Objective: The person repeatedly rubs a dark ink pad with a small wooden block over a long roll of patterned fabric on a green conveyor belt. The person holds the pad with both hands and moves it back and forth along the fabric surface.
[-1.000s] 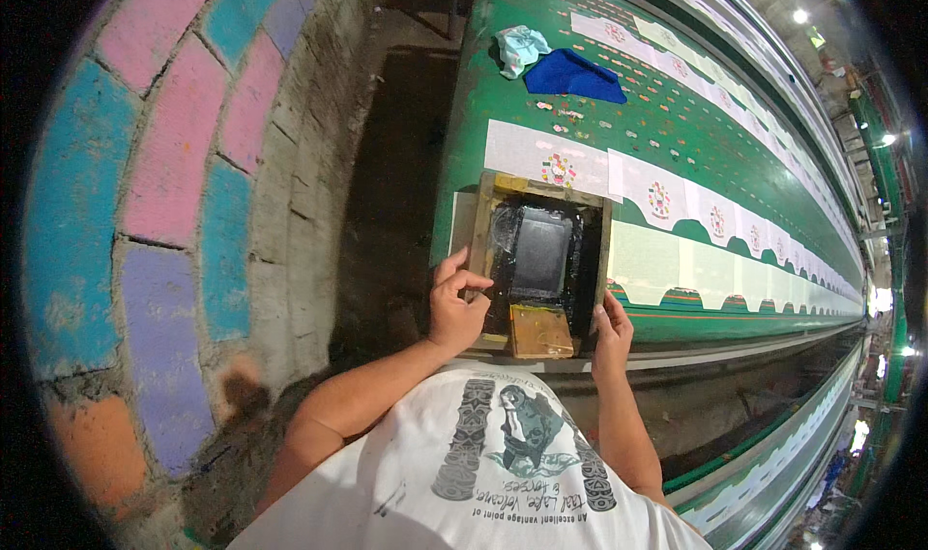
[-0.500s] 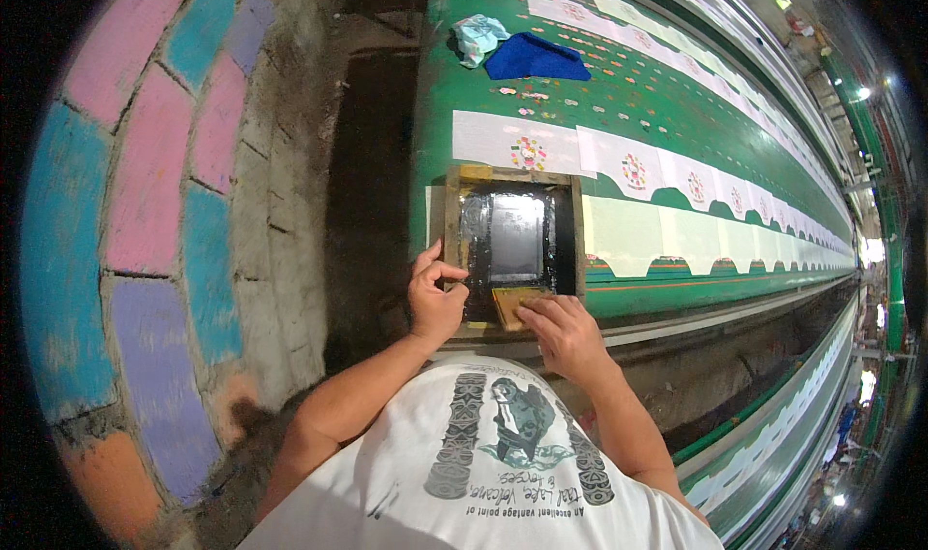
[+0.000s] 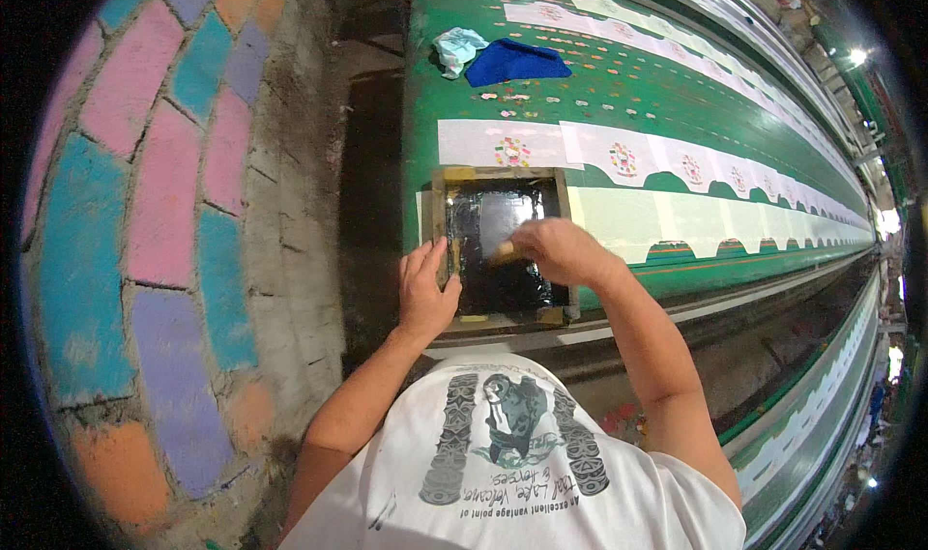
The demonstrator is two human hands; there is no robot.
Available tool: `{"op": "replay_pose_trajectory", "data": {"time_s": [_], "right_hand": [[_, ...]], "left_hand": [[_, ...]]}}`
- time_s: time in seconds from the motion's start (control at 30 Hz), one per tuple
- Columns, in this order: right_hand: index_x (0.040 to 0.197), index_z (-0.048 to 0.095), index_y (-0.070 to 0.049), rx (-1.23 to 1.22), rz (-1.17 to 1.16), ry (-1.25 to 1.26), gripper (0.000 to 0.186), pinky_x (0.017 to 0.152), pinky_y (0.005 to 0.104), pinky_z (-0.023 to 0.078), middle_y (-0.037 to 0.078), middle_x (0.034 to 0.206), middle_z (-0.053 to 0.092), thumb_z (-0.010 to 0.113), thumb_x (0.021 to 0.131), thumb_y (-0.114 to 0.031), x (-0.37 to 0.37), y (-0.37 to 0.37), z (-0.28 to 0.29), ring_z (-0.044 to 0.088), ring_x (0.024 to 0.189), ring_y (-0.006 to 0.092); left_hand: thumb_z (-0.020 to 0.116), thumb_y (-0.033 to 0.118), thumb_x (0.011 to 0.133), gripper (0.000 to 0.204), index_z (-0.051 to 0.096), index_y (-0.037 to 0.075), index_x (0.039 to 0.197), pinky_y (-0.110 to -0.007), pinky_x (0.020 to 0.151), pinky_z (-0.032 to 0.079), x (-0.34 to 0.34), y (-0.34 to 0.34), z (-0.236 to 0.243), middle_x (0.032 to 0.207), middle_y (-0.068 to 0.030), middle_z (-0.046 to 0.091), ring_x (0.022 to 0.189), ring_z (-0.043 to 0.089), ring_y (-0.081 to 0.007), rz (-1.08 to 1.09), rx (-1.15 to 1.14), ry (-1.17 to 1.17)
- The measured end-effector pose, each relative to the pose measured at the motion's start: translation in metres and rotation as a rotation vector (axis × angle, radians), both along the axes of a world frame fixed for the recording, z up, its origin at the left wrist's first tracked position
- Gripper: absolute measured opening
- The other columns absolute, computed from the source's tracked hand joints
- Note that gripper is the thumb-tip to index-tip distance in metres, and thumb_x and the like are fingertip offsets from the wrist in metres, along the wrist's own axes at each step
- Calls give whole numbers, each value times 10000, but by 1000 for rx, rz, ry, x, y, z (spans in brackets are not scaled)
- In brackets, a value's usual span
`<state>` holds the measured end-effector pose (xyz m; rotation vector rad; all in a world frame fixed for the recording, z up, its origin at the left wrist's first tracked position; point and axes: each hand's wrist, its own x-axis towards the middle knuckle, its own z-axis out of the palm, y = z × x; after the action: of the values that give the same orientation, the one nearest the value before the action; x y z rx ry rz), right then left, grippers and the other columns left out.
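A wooden screen printing frame [image 3: 568, 294] lies on the near left part of the long green table, its mesh coated with dark wet ink around a paler rectangle. My left hand [image 3: 425, 291] grips the frame's left rail, fingers along the rail and thumb on the inner side. Over the middle of the mesh, my right hand [image 3: 561, 250] is closed around a small tan squeegee [image 3: 505, 251]. Motion blurs this hand, and its fingers hide most of the squeegee. Just beyond the frame is a white fabric piece with a colourful round print [image 3: 511, 153].
Printed white pieces [image 3: 622, 159] and pale yellow pieces [image 3: 619, 217] run in rows along the green table [image 3: 425, 96]. A blue cloth [image 3: 517, 63] and a crumpled pale cloth [image 3: 458, 51] lie at the far left. A painted block wall [image 3: 164, 202] stands left.
My right hand has pushed the squeegee from the frame's near edge to mid-mesh. My left hand's fingers have straightened along the left rail. The whole view has shifted slightly.
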<state>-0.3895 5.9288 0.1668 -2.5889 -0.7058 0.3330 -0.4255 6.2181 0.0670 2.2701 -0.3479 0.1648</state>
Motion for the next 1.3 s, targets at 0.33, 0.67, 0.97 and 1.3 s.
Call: {"op": "replay_pose_trajectory", "data": {"time_s": [0.33,0.67,0.97,1.3], "right_hand": [[1199,781,-73,80,-116,-291,388,984,553,627,202,1170,794,720,827,15,66,4,-29,774,1113,429],[1296,826,-112,67,-84,-307,496,980,549,605,197,1138,787,678,850,45,31,10,-30,750,1093,443],[1396,769,-114,69,-48,-265,583,993,514,564,143,1165,776,686,837,33,-44,24,-23,715,1110,397],[1416,758,-104,17,-85,-204,635,1016,487,546,116,1255,749,782,791,4,-112,46,-16,691,1169,348]], "left_hand": [[717,178,1013,392,764,3,1361,-558,1038,479,5,-19,26,1218,-175,701,1232,598,-405,56,415,-171],[692,93,1000,309,816,2,1269,-541,1001,496,12,-25,31,1102,-171,734,1141,637,-402,85,419,-148],[705,78,983,404,768,-11,1372,-535,1076,490,11,-18,19,1282,-202,720,1248,617,-417,46,355,-133],[736,20,888,620,712,41,1508,-548,1228,433,-1,-10,-15,1500,-264,625,1404,560,-463,81,-26,-27]]}}
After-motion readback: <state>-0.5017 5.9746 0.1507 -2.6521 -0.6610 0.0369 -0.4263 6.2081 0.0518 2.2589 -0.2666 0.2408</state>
